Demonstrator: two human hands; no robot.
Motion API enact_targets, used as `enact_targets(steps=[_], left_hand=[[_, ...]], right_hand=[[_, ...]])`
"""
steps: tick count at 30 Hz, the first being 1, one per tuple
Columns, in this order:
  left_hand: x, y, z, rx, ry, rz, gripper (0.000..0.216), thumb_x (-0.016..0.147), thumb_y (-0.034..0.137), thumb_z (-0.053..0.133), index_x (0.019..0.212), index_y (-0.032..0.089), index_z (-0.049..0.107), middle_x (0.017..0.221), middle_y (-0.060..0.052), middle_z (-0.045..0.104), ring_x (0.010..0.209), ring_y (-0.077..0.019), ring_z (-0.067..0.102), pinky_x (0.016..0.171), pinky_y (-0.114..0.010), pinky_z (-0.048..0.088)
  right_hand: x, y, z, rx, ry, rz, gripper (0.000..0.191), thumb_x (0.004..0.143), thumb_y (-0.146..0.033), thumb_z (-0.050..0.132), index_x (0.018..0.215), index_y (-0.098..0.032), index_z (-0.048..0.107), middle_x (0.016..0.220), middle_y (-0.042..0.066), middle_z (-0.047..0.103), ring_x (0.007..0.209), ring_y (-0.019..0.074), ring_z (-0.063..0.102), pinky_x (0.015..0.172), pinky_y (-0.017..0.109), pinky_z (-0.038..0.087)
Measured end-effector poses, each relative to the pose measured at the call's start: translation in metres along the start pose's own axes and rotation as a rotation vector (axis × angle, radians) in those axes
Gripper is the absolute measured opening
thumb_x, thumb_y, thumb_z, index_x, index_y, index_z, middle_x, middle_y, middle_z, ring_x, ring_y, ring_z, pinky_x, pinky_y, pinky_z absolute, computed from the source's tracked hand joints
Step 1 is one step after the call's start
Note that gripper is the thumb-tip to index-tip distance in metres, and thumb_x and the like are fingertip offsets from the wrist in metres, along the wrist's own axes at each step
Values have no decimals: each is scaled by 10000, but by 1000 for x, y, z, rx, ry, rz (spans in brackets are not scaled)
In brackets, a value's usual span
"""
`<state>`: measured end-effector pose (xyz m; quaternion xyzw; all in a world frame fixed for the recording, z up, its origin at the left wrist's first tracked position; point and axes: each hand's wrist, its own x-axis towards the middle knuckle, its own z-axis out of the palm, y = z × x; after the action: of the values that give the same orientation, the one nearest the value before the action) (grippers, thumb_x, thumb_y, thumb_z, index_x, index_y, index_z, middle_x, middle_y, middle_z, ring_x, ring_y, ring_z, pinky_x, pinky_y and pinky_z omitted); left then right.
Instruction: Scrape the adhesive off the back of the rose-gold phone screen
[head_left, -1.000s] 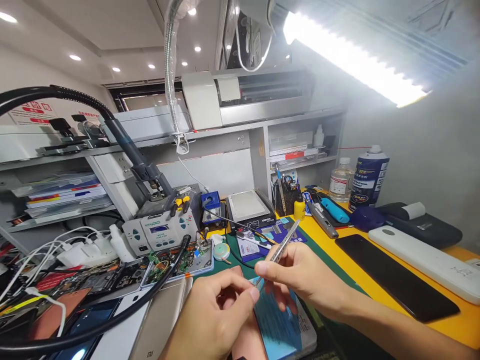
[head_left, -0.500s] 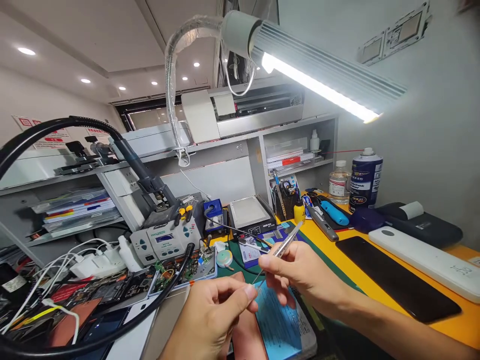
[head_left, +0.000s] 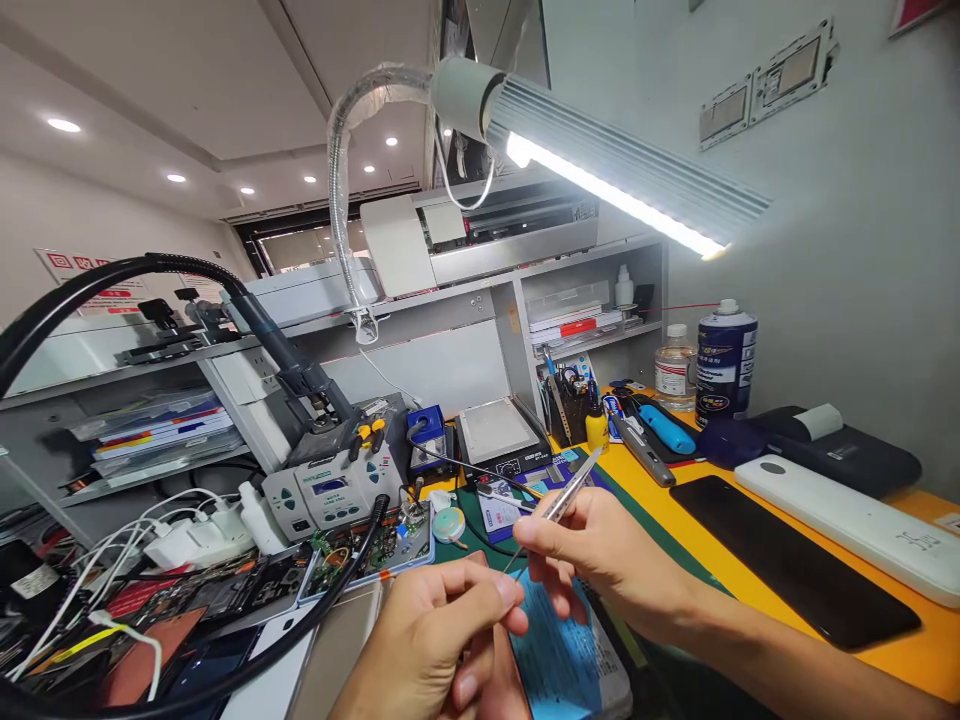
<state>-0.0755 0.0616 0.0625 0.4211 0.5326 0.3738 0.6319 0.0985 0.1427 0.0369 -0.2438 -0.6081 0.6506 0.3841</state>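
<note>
My right hand is closed around slim silver tweezers. Their thin tip points down and left, close to the fingers of the other hand. My left hand is pinched, thumb against forefinger, near that tip; whatever lies between the fingertips is too small or hidden to make out. Under both hands lies a blue sheet with faint print. Partly covered by my left hand, a copper-pink flat piece sits beside the sheet.
A bright lamp hangs overhead. A black hose loops across the left from the grey soldering station. Circuit boards in a tray lie left. On the right are a black phone, a white device and a spray can.
The view has shifted slightly, so the lamp and shelf sit lower. Both hands keep nearly the same pose, with the tweezers' tip still at my left fingertips.
</note>
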Motion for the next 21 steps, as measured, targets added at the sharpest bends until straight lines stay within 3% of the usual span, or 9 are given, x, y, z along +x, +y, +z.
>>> enact_targets(steps=[21], left_hand=[[-6, -2, -4, -170, -13, -26, 306, 921, 436, 558, 913, 150, 665, 404, 76, 418, 259, -30, 198, 319, -170, 89]], right_hand=[[3, 4, -5, 38, 19, -2, 476, 819, -555, 762, 623, -132, 664, 485, -17, 597, 376, 94, 529, 362, 185, 395]])
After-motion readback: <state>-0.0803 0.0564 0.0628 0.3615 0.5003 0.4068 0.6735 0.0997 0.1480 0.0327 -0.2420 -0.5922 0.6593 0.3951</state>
